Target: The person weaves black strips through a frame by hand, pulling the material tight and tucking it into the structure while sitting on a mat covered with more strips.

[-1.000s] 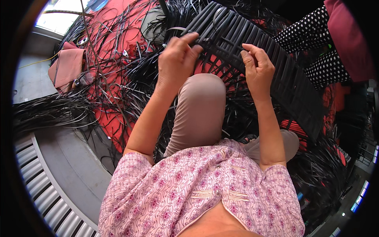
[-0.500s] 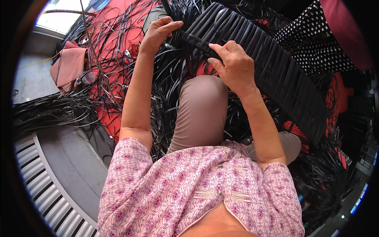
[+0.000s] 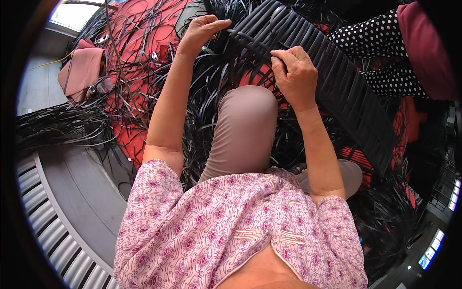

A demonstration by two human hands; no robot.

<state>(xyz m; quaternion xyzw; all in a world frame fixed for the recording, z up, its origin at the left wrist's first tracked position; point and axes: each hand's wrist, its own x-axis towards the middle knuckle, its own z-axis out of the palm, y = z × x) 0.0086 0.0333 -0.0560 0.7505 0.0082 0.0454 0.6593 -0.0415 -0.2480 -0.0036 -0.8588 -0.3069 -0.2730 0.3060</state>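
A long black slatted panel [image 3: 332, 70], covered with flat black strips side by side, slants from the upper middle toward the lower right. At its upper left end is my left hand [image 3: 202, 34], fingers curled and thumb pressed against them; what they hold is hidden. My right hand [image 3: 297, 79] is closed in a pinch at the panel's near left edge, where a narrow black strip [image 3: 252, 43] meets the fingertips. That strip runs along the panel's end between both hands. Loose black strips [image 3: 204, 103] hang and lie in a tangle below my left hand.
My bent knee [image 3: 248, 120] is just below the panel. Black strips cover much of the red floor covering [image 3: 137, 33]. A person in dotted trousers [image 3: 380, 36] is at the upper right. At left are a pink cloth [image 3: 82, 72], a strip bundle [image 3: 57, 127] and a slatted metal surface [image 3: 55, 231].
Both hands have shifted slightly right in view, the right one a little farther from the left. The view itself has moved slightly, and the person at right shows lower.
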